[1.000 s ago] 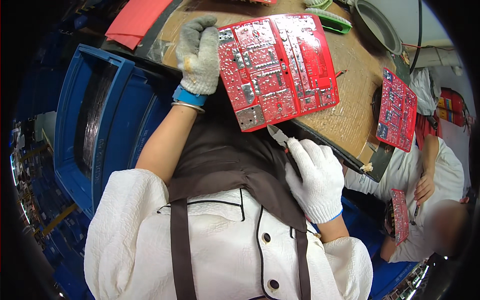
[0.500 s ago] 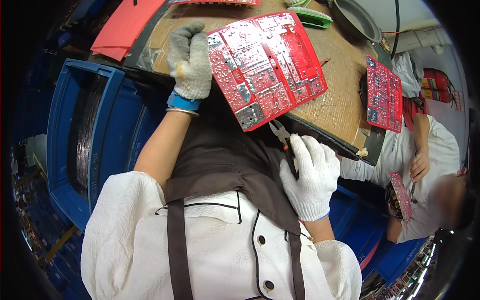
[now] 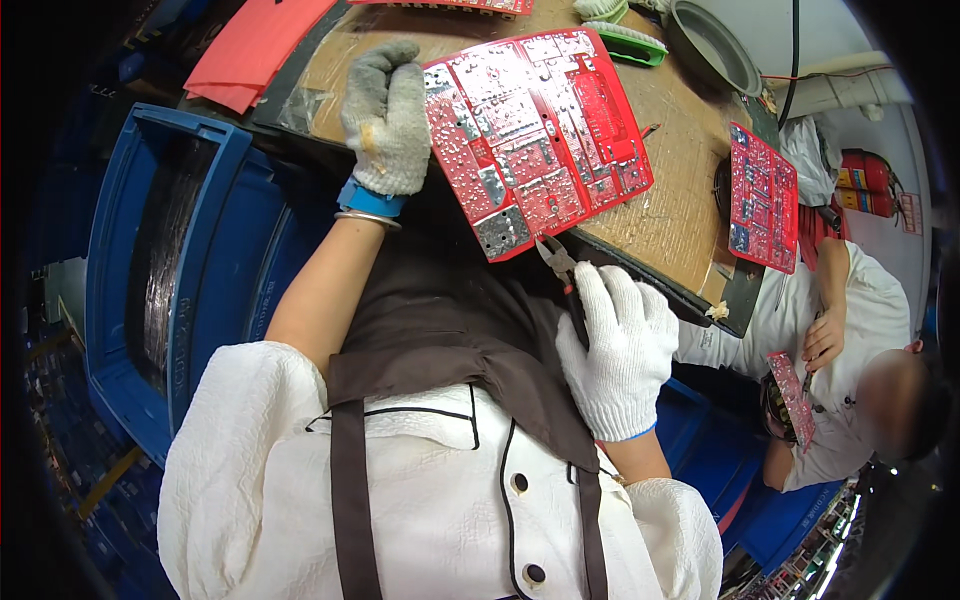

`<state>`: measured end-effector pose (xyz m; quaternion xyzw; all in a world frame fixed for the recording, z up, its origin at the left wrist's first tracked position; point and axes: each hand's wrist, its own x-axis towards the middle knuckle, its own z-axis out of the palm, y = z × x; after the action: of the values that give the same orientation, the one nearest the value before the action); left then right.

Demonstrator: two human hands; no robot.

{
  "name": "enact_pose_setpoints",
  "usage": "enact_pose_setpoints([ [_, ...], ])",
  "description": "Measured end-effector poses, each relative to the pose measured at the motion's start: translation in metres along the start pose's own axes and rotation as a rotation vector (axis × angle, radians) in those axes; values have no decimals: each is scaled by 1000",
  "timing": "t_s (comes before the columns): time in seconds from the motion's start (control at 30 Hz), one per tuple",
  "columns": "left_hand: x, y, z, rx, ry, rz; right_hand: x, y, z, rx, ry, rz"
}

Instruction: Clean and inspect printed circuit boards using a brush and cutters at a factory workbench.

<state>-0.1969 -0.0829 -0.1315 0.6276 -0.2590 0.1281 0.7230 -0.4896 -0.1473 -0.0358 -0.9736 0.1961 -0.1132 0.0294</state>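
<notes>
A red circuit board [image 3: 540,135], its soldered side facing me, is tilted up over the table's near edge. At its left edge my left hand [image 3: 385,125], in a dirty grey-white glove, is closed on it. My right hand [image 3: 625,350], in a cleaner white glove, is wrapped round a pair of side cutters [image 3: 560,265] with dark handles. The jaws of the cutters are parted, close to the board's lower edge; whether they touch it I cannot tell. Part of the handles is hidden by the glove.
On the brown table [image 3: 690,215] are a green-backed brush [image 3: 632,45] and a grey round pan [image 3: 712,48]. Red sheets [image 3: 255,50] lie at the far left, a blue crate [image 3: 190,280] below. Another board [image 3: 763,198] stands at the right, near a co-worker [image 3: 850,320] handling a board.
The side cutters have shifted slightly up and left, nearer the board's lower edge. The view has turned a little; my left hand keeps its hold on the board.
</notes>
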Motion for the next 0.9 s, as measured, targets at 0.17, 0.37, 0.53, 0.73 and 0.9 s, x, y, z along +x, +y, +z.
enact_pose_setpoints([
  [0.17, 1, -1, 0, -9, -11, 17, 5, -4, -3, -13, -3, 3],
  [0.37, 0, 1, 1, -11, -14, -1, 1, -5, -6, -47, -40, 37],
  [0.53, -1, 4, -1, -11, -14, -49, 0, -7, -2, -48, -28, 29],
  [0.73, 1, 4, 0, 19, -27, -16, 2, -8, -1, -33, 0, 22],
  [0.9, 0, 7, 5, -21, 7, -114, 7, -8, -1, -1, 8, 30],
])
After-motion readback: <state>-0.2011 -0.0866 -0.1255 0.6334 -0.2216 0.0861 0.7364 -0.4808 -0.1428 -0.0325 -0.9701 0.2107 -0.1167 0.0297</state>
